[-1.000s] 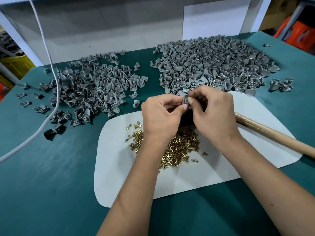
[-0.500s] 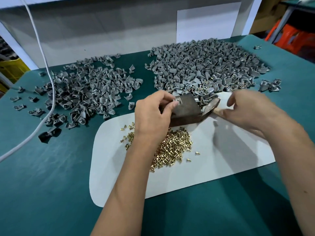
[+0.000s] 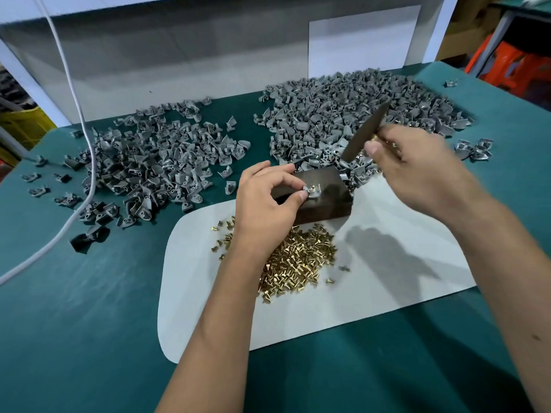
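Pinching small grey part atop dark block with left hand | right hand clamped on hammer, poised above-right of block | part likely light, stiff, slippery; best held by edge, fingertips clear of strike

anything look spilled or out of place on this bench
Nothing looks damaged. A few grey parts lie stray right of the right pile, two brass rivets lie apart from their heap on the white mat, and a white cable drapes across the left pile.
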A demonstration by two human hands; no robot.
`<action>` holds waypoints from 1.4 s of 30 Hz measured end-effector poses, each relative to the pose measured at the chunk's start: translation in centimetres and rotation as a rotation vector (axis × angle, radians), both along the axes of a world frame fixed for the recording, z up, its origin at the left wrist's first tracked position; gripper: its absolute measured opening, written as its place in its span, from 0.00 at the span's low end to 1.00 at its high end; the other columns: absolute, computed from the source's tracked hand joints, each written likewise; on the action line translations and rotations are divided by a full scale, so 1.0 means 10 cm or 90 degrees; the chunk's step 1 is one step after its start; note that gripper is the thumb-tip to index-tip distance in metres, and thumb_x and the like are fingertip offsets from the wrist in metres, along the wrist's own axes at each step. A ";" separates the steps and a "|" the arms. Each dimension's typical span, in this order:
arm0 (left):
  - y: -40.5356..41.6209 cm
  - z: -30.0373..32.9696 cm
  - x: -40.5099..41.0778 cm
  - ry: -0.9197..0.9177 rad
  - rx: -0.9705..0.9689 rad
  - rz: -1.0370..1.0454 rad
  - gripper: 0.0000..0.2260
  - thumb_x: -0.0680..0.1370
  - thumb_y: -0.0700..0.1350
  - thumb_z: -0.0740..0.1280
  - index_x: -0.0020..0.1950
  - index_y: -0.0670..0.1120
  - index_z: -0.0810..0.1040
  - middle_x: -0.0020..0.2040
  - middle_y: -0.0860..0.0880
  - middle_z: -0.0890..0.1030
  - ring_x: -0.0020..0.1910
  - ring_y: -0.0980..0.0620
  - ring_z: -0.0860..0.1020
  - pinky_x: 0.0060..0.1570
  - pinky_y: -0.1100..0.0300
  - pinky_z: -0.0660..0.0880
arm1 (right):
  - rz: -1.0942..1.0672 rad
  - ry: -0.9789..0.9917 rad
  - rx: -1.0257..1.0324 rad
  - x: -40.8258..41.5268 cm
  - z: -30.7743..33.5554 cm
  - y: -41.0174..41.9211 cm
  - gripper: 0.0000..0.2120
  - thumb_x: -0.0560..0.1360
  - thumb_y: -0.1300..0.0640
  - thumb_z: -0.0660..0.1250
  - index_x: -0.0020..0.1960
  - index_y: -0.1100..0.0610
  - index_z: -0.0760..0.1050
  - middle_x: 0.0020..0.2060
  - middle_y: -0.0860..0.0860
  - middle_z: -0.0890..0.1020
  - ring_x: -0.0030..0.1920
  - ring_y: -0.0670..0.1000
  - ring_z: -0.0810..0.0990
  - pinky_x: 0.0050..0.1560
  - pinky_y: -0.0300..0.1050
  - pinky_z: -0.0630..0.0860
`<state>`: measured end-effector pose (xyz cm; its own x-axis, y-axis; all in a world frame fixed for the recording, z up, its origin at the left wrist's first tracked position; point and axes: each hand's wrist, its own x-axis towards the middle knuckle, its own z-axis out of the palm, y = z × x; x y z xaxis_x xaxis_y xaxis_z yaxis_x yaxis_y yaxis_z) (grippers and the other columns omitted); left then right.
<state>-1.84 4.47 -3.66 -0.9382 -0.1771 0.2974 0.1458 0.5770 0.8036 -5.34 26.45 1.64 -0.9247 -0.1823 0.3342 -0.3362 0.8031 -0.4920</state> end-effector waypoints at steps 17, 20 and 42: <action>0.03 0.07 0.04 -0.033 -0.004 -0.009 0.07 0.76 0.40 0.76 0.44 0.54 0.84 0.63 0.55 0.82 0.74 0.54 0.65 0.76 0.52 0.60 | 0.063 0.048 0.225 0.23 0.10 -0.41 0.12 0.85 0.45 0.54 0.48 0.49 0.69 0.37 0.53 0.78 0.42 0.63 0.79 0.40 0.51 0.69; 0.03 0.06 0.02 -0.037 -0.013 -0.003 0.05 0.76 0.42 0.76 0.45 0.53 0.85 0.64 0.57 0.82 0.74 0.55 0.64 0.76 0.52 0.58 | 0.029 0.170 0.087 0.23 0.14 -0.37 0.14 0.83 0.44 0.53 0.52 0.51 0.73 0.29 0.49 0.69 0.32 0.59 0.72 0.35 0.48 0.67; 0.02 0.05 0.04 -0.034 -0.007 -0.001 0.06 0.76 0.41 0.75 0.44 0.52 0.85 0.66 0.55 0.81 0.74 0.54 0.64 0.75 0.55 0.58 | 0.029 -0.007 0.181 0.26 0.05 -0.44 0.12 0.85 0.46 0.55 0.52 0.52 0.71 0.32 0.52 0.70 0.36 0.60 0.72 0.38 0.50 0.68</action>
<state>-1.43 4.68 -3.14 -0.9531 -0.1730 0.2484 0.1032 0.5857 0.8039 -2.74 22.06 2.13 -0.9167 -0.3083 0.2543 -0.3708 0.8935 -0.2532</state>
